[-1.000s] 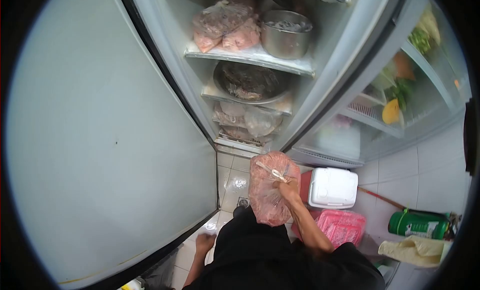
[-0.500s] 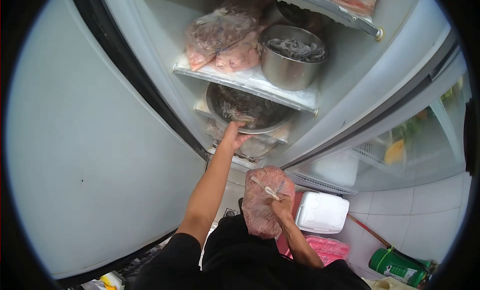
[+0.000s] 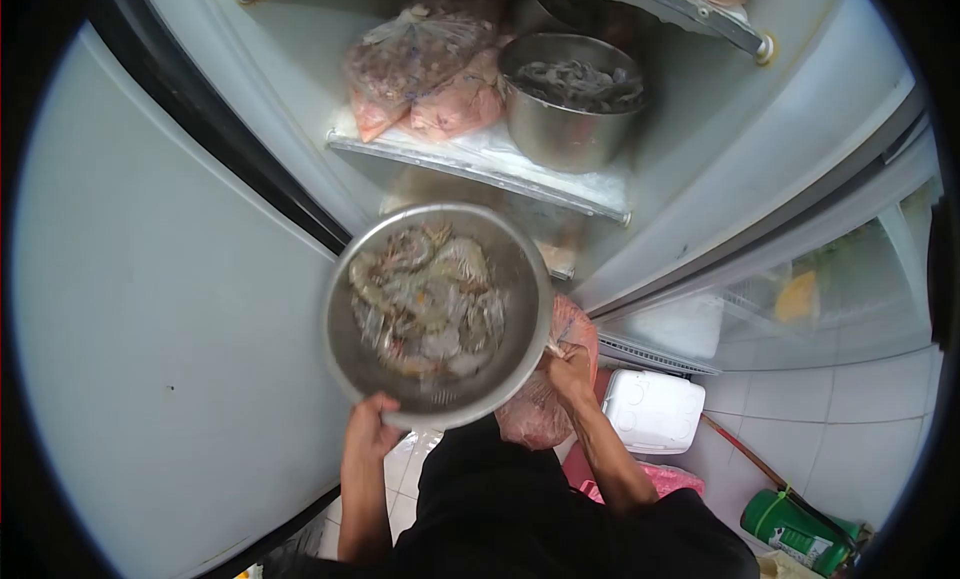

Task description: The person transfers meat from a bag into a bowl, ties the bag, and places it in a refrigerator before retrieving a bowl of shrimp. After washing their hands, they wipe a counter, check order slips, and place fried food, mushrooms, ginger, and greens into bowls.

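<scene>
A wide metal colander (image 3: 525, 324) is out in front of the freezer shelves, tilted toward me. Whole shrimp (image 3: 430, 299) lie inside it, and small holes show low in its wall. My left hand (image 3: 370, 427) grips the near-left rim. At the right side of the colander, my right hand (image 3: 572, 374) is closed on the tied neck of a clear plastic bag of pinkish ground meat (image 3: 535, 414). The bag hangs below that fist, partly hidden behind the colander, and the fist is right by the rim.
On the freezer shelf (image 3: 450, 164) sit frosty bags of meat (image 3: 425, 74) and a steel pot (image 3: 570, 129) with greyish contents. The freezer door (image 3: 180, 329) stands open at left. A white-lidded cooler (image 3: 655, 411) and a green container (image 3: 795, 527) are on the floor at right.
My left hand has pulled the colander off the lower shelf toward me and to the left. The meat bag stays in my right hand, now partly behind the colander.
</scene>
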`<move>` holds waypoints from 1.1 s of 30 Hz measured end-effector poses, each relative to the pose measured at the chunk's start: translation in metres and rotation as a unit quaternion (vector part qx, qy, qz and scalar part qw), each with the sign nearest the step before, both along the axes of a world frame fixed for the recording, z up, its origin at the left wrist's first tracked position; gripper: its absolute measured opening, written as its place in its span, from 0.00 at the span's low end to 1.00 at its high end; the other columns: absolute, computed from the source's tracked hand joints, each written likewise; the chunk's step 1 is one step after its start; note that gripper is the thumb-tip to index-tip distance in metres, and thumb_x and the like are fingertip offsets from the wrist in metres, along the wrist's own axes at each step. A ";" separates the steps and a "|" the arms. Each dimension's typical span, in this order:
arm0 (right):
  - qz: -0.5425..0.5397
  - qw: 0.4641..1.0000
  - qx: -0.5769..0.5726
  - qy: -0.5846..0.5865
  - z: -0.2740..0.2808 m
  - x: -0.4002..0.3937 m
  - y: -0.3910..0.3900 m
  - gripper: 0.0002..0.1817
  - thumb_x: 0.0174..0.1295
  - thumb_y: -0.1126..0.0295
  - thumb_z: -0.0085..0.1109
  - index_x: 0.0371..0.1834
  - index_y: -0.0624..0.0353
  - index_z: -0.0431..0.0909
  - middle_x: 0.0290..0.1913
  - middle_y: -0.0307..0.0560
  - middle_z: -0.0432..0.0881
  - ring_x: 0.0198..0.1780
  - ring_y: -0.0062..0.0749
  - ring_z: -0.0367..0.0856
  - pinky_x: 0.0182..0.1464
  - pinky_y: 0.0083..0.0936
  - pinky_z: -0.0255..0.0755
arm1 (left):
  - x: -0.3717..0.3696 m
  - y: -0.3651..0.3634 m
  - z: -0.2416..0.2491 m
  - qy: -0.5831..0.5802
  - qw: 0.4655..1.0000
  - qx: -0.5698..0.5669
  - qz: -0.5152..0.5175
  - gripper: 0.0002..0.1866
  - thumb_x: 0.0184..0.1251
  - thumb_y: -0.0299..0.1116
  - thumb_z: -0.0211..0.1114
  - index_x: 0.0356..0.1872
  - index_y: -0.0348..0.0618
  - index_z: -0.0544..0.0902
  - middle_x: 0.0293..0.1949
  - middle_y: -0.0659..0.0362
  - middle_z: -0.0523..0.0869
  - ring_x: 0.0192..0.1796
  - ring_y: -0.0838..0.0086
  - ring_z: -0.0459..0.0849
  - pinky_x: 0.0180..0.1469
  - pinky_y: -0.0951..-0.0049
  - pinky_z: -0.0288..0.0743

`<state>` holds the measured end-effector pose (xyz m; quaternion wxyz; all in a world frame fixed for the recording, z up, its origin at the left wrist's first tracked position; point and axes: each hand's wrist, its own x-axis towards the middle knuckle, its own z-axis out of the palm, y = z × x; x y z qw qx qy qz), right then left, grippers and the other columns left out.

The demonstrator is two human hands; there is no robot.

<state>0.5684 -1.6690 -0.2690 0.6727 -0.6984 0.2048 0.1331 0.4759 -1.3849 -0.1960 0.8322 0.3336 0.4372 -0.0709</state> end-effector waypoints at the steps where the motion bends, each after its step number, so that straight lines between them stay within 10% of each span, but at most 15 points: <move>1: 0.002 1.000 0.002 -0.002 0.003 0.006 0.005 0.05 0.46 0.73 0.58 0.22 0.63 0.82 0.19 0.34 0.75 0.20 0.17 0.69 0.22 0.21 0.62 | -0.016 -0.005 0.015 -0.004 1.000 0.015 0.020 0.06 0.47 0.19 0.52 0.28 0.34 0.73 0.31 0.52 0.78 0.34 0.62 0.81 0.46 0.62 0.79; 10: 0.021 0.988 0.125 -0.088 0.066 0.080 0.046 0.09 0.56 0.70 0.60 0.26 0.67 0.82 0.23 0.37 0.78 0.23 0.17 0.72 0.23 0.19 0.63 | -0.059 -0.017 0.058 -0.035 0.993 -0.041 0.101 0.02 0.43 0.19 0.52 0.20 0.33 0.74 0.24 0.49 0.78 0.31 0.60 0.82 0.43 0.61 0.80; 17: 0.084 0.987 -0.140 0.008 0.067 0.188 0.037 0.12 0.54 0.64 0.56 0.37 0.57 0.82 0.29 0.45 0.81 0.35 0.31 0.78 0.41 0.27 0.70 | -0.045 -0.052 0.082 -0.052 0.989 0.006 0.137 0.04 0.47 0.19 0.54 0.25 0.29 0.75 0.30 0.47 0.78 0.34 0.58 0.81 0.41 0.59 0.79; 19: -0.037 0.854 -0.373 -0.362 0.000 0.232 0.038 0.19 0.57 0.61 0.57 0.41 0.69 0.78 0.43 0.54 0.80 0.45 0.38 0.77 0.50 0.27 0.69 | -0.023 -0.064 0.090 -0.032 0.991 0.038 0.127 0.03 0.48 0.19 0.55 0.25 0.30 0.75 0.30 0.47 0.78 0.34 0.58 0.81 0.41 0.59 0.79; 33: -0.082 0.947 -0.149 -0.274 0.015 0.158 0.021 0.25 0.68 0.60 0.41 0.62 0.68 0.61 0.63 0.57 0.63 0.63 0.43 0.62 0.64 0.31 0.55 | 0.211 -0.049 -0.013 -0.165 0.983 -0.059 -0.063 0.16 0.49 0.23 0.53 0.42 0.30 0.73 0.44 0.48 0.79 0.46 0.57 0.80 0.52 0.58 0.78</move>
